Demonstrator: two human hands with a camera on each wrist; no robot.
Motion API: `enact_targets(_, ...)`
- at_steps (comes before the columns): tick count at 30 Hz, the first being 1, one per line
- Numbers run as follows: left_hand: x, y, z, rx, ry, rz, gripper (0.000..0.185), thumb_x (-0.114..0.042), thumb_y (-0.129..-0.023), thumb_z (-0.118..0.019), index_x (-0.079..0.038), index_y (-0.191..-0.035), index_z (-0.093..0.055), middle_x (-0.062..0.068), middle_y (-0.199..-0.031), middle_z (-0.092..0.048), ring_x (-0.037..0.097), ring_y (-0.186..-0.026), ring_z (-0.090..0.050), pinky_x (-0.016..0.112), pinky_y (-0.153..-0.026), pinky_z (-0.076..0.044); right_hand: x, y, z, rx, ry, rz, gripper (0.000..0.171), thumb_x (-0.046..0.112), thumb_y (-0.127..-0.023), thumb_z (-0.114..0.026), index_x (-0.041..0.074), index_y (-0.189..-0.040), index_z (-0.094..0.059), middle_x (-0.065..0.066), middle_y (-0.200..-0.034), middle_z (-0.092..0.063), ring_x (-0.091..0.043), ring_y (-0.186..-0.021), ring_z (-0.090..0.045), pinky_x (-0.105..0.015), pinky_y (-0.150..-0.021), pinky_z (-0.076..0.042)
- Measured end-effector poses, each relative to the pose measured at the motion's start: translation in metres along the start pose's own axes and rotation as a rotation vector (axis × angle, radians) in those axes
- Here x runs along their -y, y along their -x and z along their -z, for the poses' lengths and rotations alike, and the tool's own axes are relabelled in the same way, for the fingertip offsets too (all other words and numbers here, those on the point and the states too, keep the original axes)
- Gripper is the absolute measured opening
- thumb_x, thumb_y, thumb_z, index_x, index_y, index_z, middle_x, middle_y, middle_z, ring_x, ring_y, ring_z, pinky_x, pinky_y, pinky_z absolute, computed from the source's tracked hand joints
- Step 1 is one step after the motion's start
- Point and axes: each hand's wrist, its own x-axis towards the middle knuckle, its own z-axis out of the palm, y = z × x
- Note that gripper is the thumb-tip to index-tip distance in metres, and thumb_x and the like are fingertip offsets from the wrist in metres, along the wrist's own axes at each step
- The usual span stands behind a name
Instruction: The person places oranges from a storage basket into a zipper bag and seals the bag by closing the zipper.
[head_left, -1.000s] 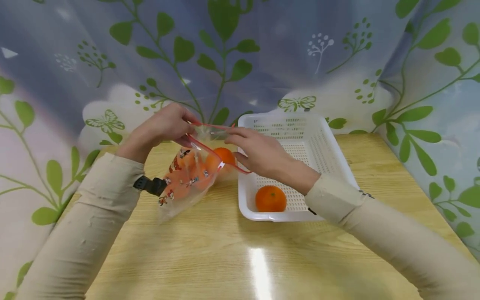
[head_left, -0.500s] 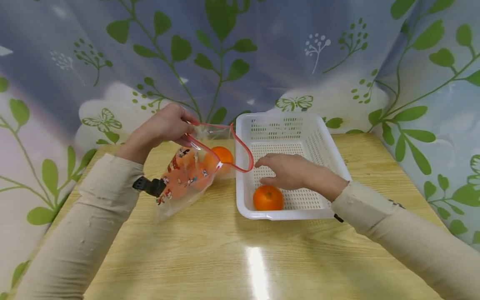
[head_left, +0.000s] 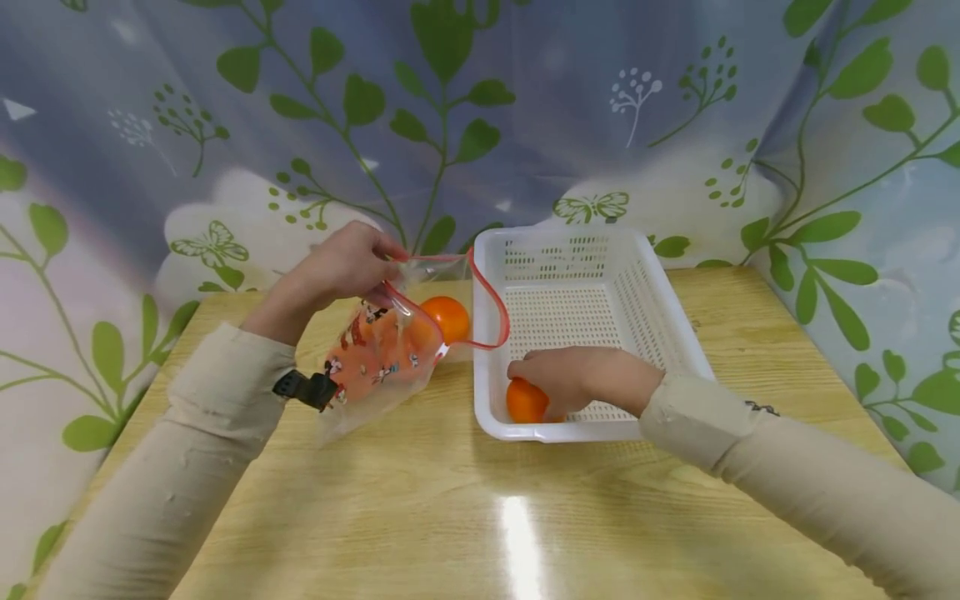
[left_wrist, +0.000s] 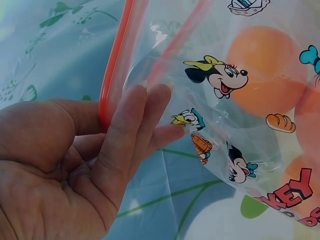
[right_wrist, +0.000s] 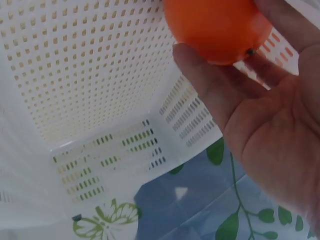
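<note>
Hands working at a printed zip bag [head_left: 378, 354] and a white perforated basket [head_left: 660, 300] on a wooden surface [head_left: 450, 517]. The left hand [head_left: 341, 267] is pinching the bag's red zip edge [left_wrist: 114, 65] between thumb and fingers, its grip closed narrowly on the plastic, and is holding the bag's mouth lifted and gaping toward the basket. Oranges are showing through the bag's clear wall [left_wrist: 267, 70], and one more orange [head_left: 446, 317] is sitting at the open mouth, just beside the basket's left rim. The right hand [head_left: 581, 379] is lying inside the basket at its near left corner, its grip curling over a single orange [head_left: 525, 402] that is resting on the basket floor close to the front wall; the wrist view is showing the fingers [right_wrist: 220, 90] cupping the fruit [right_wrist: 217, 27] from beneath. The remaining basket floor behind the hand is lying bare up to the far wall. The bag's lower end is resting on the surface, with open wood stretching toward the near edge. A leaf-patterned curtain [head_left: 525, 108] is hanging directly behind the surface's far edge.
</note>
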Motion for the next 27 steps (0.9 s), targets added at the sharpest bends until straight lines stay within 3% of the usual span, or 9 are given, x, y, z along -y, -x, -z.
enact_targets(7, 0.0, 0.001, -0.003, -0.017, -0.02, -0.003, 0.034, 0.0, -0.096, -0.049, 0.007, -0.128, -0.055, 0.026, -0.103, -0.061, 0.019, -0.062, -0.066, 0.037, -0.067, -0.059, 0.004, -0.004, -0.003, 0.016, 0.045, -0.003, 0.035, 0.013, -0.078, -0.076, 0.014, -0.104, -0.052, 0.001, -0.087, -0.053, -0.019, -0.083, -0.051, -0.03, -0.078, -0.046)
enact_targets(13, -0.002, 0.001, -0.004, -0.022, -0.026, 0.013, 0.035, 0.0, -0.096, -0.049, 0.006, -0.129, -0.055, 0.025, -0.104, -0.061, 0.019, -0.063, -0.066, 0.037, -0.067, -0.059, 0.002, -0.001, -0.001, 0.033, 0.065, 0.003, 0.041, 0.008, -0.079, -0.074, 0.013, -0.113, -0.053, 0.0, -0.095, -0.055, -0.018, -0.088, -0.052, -0.031, -0.083, -0.047)
enact_targets(18, -0.003, 0.002, -0.004, -0.011, -0.029, 0.014, 0.035, 0.0, -0.097, -0.048, 0.007, -0.131, -0.053, 0.025, -0.109, -0.058, 0.019, -0.064, -0.066, 0.035, -0.067, -0.059, -0.004, 0.007, 0.003, 0.042, 0.001, -0.02, 0.049, 0.011, -0.081, -0.075, 0.013, -0.125, -0.052, 0.0, -0.108, -0.056, -0.017, -0.096, -0.05, -0.034, -0.089, -0.045)
enact_targets(23, -0.002, 0.001, -0.005, -0.01, -0.037, 0.009, 0.035, 0.0, -0.097, -0.048, 0.007, -0.131, -0.053, 0.025, -0.109, -0.058, 0.02, -0.064, -0.066, 0.036, -0.067, -0.059, -0.012, 0.022, 0.017, -0.033, -0.06, -0.032, 0.066, 0.017, -0.083, -0.076, 0.007, -0.14, -0.044, -0.006, -0.128, -0.051, -0.022, -0.11, -0.049, -0.04, -0.097, -0.044)
enact_targets(27, -0.003, 0.001, -0.006, -0.009, -0.039, 0.011, 0.035, 0.0, -0.097, -0.049, 0.007, -0.13, -0.053, 0.025, -0.107, -0.059, 0.021, -0.064, -0.066, 0.037, -0.067, -0.059, -0.015, 0.037, 0.036, -0.134, -0.09, -0.021, 0.066, 0.016, -0.083, -0.075, 0.003, -0.14, -0.043, -0.01, -0.129, -0.052, -0.026, -0.112, -0.049, -0.042, -0.097, -0.044)
